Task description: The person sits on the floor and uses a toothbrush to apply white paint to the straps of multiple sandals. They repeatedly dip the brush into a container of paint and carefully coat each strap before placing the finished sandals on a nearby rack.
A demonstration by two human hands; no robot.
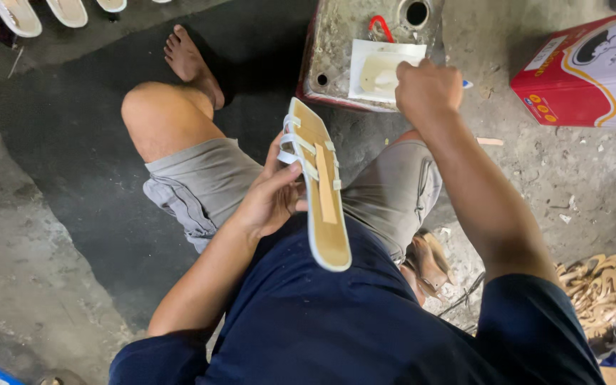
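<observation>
sandal sole (324,207) near, centre, white straps up | left hand (271,199) fingers curled round it | right hand (425,89) fisted on blue-tipped tool (mostly hidden) over far glue tray (383,71)

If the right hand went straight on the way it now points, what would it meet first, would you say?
The right hand reaches away from the body and down toward the white tray on the grimy metal can. It would likely meet the pale glue in that tray first, though how high it hangs above is unclear.
</observation>
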